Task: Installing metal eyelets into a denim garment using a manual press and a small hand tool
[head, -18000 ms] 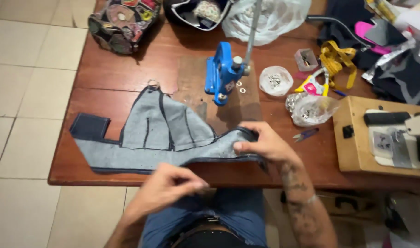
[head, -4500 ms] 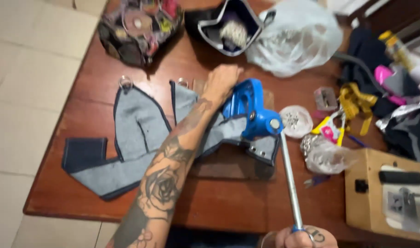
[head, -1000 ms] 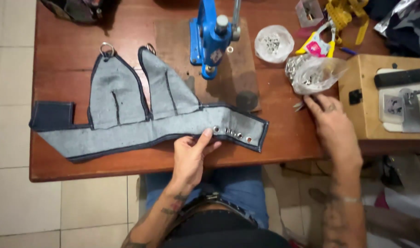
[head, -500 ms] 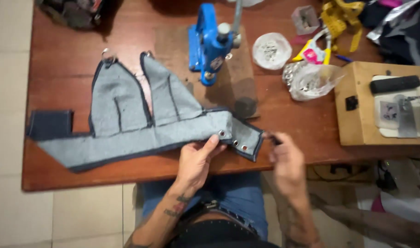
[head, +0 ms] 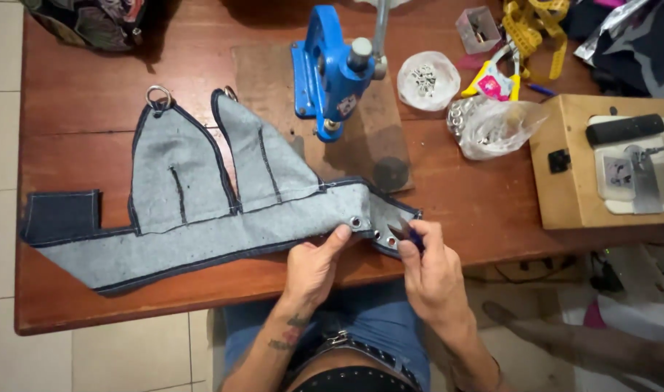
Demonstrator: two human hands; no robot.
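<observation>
A grey denim garment piece with dark blue binding lies flat on the wooden table. It has two pointed cups with metal rings at their tips and a band with metal eyelets at its right end. My left hand presses the band down just left of the eyelets, fingers spread. My right hand grips a small dark pointed tool, its tip at the band's right end.
A blue hand press stands on a board behind the garment. To its right are a white dish of eyelets, a clear bag of metal parts, pliers, a yellow tape measure and a sewing machine in a wooden base.
My right hand came back from the bag of parts to the band's right end and now holds the small tool against it. My left hand stays on the band.
</observation>
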